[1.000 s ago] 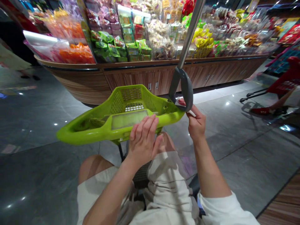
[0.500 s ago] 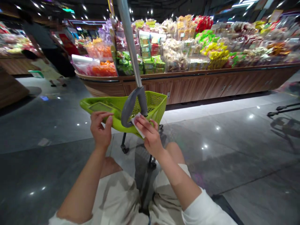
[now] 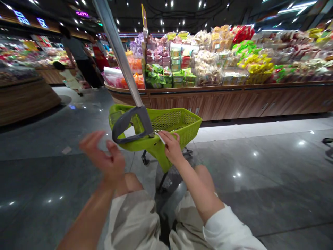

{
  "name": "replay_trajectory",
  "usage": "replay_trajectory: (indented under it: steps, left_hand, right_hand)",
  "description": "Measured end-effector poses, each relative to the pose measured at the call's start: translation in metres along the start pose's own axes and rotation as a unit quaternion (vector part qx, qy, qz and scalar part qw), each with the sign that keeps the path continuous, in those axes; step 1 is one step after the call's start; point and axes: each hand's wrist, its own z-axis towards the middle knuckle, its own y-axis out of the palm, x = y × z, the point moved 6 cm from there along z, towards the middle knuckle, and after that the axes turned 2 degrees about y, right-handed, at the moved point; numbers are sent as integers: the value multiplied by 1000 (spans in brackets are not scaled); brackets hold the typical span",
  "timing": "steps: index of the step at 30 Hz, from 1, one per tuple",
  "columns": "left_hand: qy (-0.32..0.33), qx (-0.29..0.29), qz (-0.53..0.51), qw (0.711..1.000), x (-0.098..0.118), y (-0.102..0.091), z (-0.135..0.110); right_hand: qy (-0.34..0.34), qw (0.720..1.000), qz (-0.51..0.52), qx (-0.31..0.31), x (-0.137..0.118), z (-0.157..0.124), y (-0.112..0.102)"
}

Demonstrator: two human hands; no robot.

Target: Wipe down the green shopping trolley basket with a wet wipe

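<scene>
In front of me stands a small green shopping cart [image 3: 188, 130] with perforated basket walls. A grey looped handle [image 3: 125, 139] on its near side joins a metal pole [image 3: 122, 57] that slants up to the left. My right hand [image 3: 171, 147] presses a folded white wipe [image 3: 161, 138] against the cart's near rim, just right of the handle. The fingers hide most of the wipe. My left hand [image 3: 104, 152] is off the cart, left of and below the handle, smeared somewhat by motion. Its fingers and thumb are apart with nothing between them.
Behind the cart runs a long wooden display counter [image 3: 221, 102] piled with bagged snacks. Another rounded counter [image 3: 26, 100] stands at the left. Several people, including one in dark trousers [image 3: 87, 69], are in the left background. A wheel [image 3: 327, 140] shows at the right edge.
My left hand has left the cart's rim and swung left and down. The handle and pole have turned left. My right hand, with the wipe, has moved slightly right along the rim.
</scene>
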Motion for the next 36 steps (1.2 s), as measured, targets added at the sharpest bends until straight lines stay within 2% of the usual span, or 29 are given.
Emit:
replay_trajectory:
  steps: [1,3,4,5,6,9,16,20,22,24,29,31,33,36]
  left_hand:
    - [39,-26,7,999,21,3,-5]
    - [136,-137,43,980,59,23,-15]
    - [158,-173,81,969,71,33,-19]
    - [142,-177,115,967,74,39,-19]
    - [124,-177,133,967,75,43,-19]
    - [123,-186,151,963,66,47,-20]
    - [153,-180,156,959,24,18,-22]
    - [179,-215,152,948,11,14,-26]
    - [181,-242,147,942,14,18,-31]
    - [151,-245,161,944,19,21,-35]
    - [67,-247,205,945,35,23,-42]
    - [48,-250,211,944,38,22,-44]
    - [41,-253,210,943,40,23,-46]
    - [38,-248,208,945,44,25,-48]
  right_hand:
    - [1,1000,-1,3,-4,-1,2]
    - [6,1000,-7,9,-11,-4,5]
    - [9,1000,-10,8,-15,-5,6]
    - [11,1000,-13,4,-19,-7,7]
    - [13,1000,-14,-1,-22,-8,7]
    - [15,1000,-14,-18,-35,-13,8]
    - [16,999,-18,-40,-64,-14,22]
    - [15,998,-30,-48,-76,-16,35]
    - [23,998,-45,-48,-71,-22,38]
    - [40,997,-63,-37,-54,-32,34]
    - [120,985,-117,39,19,-76,-6]
    - [148,977,-138,71,36,-91,-19]
    - [164,971,-147,90,32,-95,-21]
    - [133,982,-118,61,-10,-80,2]
